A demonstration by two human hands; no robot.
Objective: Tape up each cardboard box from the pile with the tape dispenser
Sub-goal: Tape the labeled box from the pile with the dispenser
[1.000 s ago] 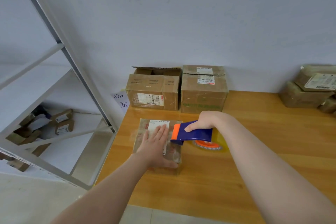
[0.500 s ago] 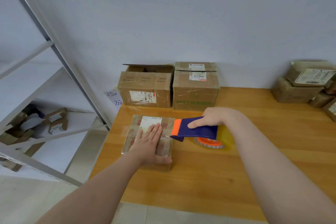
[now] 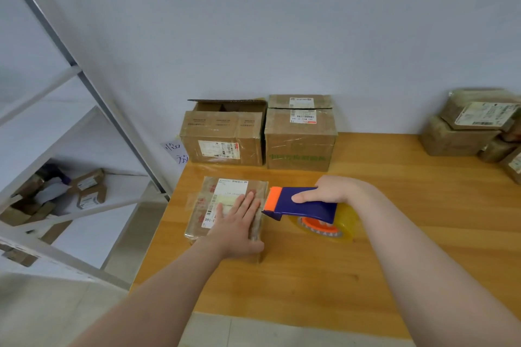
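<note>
A small flat cardboard box (image 3: 222, 200) with a white label lies on the wooden table (image 3: 366, 276) near its left edge. My left hand (image 3: 239, 222) rests flat on the box's top, fingers straight, thumb over the near right edge. My right hand (image 3: 329, 191) grips the handle of the blue and orange tape dispenser (image 3: 298, 204), whose orange blade end sits at the box's right edge. Its clear tape roll (image 3: 324, 227) hangs just above the table.
Two larger cardboard boxes stand against the wall, the left one (image 3: 222, 135) with an open flap, the right one (image 3: 300, 135) closed. A pile of taped parcels (image 3: 473, 127) sits at the far right. A metal shelf rack (image 3: 84, 149) holding small boxes stands left of the table.
The dispenser has slid slightly to the right, off the box's top to its right edge. My left hand stays flat on the box.
</note>
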